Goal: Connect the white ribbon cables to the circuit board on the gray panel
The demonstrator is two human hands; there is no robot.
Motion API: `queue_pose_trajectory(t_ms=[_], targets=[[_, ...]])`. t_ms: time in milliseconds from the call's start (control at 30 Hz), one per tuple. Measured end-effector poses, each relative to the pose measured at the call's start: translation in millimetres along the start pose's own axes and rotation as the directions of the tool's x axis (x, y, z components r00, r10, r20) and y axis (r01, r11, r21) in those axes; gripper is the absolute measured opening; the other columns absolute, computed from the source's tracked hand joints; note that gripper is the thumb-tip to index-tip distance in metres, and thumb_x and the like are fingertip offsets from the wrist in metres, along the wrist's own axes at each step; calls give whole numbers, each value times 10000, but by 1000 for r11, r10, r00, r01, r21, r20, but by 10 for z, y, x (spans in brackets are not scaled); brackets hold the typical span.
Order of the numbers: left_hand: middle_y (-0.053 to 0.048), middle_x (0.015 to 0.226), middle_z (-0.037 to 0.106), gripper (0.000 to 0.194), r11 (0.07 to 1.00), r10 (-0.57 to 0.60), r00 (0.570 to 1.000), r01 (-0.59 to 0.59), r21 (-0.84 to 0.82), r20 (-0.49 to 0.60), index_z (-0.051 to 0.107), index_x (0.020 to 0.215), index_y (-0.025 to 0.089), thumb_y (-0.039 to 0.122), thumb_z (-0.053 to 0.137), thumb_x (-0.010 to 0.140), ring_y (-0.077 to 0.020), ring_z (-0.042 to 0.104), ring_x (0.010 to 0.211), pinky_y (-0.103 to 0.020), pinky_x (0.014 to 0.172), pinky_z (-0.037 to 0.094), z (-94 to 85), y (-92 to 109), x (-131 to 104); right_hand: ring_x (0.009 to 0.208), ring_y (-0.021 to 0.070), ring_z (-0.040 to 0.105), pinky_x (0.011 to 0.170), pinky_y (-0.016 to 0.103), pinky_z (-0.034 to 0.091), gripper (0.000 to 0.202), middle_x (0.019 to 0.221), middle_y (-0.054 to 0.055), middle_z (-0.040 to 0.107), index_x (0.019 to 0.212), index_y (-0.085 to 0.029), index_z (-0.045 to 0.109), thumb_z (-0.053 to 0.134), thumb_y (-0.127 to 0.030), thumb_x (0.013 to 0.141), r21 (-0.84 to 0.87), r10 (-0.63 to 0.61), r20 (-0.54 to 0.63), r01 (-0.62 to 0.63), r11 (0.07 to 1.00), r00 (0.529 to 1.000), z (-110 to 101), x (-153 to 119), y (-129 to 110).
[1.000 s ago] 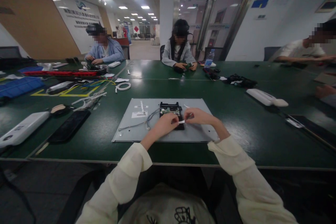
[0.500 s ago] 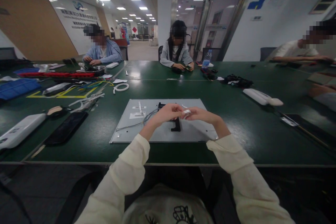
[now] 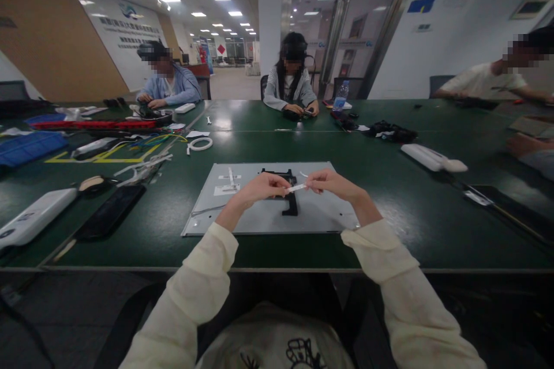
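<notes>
Between my hands a short white strip is stretched out, one end in each pinch. My left hand closes its fingertips on the strip's left end. The right end is pinched by my right hand. Both hands are above a flat grey panel lying on the green table. On the panel, partly covered by my hands, is a black bracket-like part. A white label and a narrow white strip are at the panel's left, with a grey cable below them.
Left of the panel lie a black phone-like slab, a white device and a coil of white tape or tubing. At right are another white device and a dark slab. Several people sit around the green table.
My hands have moved apart, the left one shifting left. The white strip, bunched at my right fingers before, now spans straight between both hands.
</notes>
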State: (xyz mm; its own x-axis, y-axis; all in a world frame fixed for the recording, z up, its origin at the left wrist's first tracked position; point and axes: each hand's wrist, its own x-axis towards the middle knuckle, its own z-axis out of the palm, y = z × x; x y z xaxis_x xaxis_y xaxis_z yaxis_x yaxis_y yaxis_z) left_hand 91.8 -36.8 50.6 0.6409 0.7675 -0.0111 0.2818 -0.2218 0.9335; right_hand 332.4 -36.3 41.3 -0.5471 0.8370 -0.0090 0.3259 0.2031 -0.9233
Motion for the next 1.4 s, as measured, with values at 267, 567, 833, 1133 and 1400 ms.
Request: queue_pose_trajectory(t_ms=[267, 567, 833, 1133, 1400], targets=[[-17, 766, 627, 231, 975, 101, 979, -62, 215, -177, 664, 903, 157, 295, 533, 771, -123, 540, 677, -224, 602, 408, 46, -82, 6, 601, 103, 507, 573, 232, 413, 293, 623, 5, 542, 740, -152, 622, 595, -443, 750, 17, 38, -153, -36, 999, 987, 64, 68, 22], [-90, 1172, 551, 338, 684, 329, 923, -88, 724, -199, 526, 1151, 169, 249, 492, 824, -209, 502, 1100, -371, 973, 387, 54, -426, -267, 971, 199, 590, 834, 362, 474, 422, 1113, 105, 582, 1200, -203, 459, 476, -418, 837, -136, -88, -473, 26, 990, 877, 252, 243, 242], [-105, 1303, 476, 397, 553, 327, 937, -86, 829, -121, 461, 1230, 158, 275, 470, 850, -213, 379, 1253, -402, 1065, 289, 234, -501, -364, 1237, 262, 392, 1023, 440, 309, 697, 1372, 124, 377, 1392, -215, 220, 537, -414, 804, -624, -272, -225, 76, 778, 936, 503, 252, 297], [-115, 1300, 475, 399, 610, 323, 922, -29, 792, -215, 455, 1227, 163, 250, 485, 838, -230, 398, 1238, -425, 1049, 314, 269, -536, -343, 1243, 264, 385, 1026, 435, 307, 748, 1392, 126, 349, 1400, -224, 186, 574, -384, 781, -616, -251, -188, 85, 783, 950, 504, 275, 327], [-43, 1285, 499, 439, 850, 451, 844, -308, 427, -290, 367, 1339, 301, 373, 315, 909, -230, 446, 1203, -412, 961, 442, 525, 389, -1016, 1243, 268, 382, 1030, 421, 304, 760, 1393, 141, 344, 1404, -194, 191, 567, -419, 784, -605, -235, -184, 78, 792, 954, 490, 274, 320]])
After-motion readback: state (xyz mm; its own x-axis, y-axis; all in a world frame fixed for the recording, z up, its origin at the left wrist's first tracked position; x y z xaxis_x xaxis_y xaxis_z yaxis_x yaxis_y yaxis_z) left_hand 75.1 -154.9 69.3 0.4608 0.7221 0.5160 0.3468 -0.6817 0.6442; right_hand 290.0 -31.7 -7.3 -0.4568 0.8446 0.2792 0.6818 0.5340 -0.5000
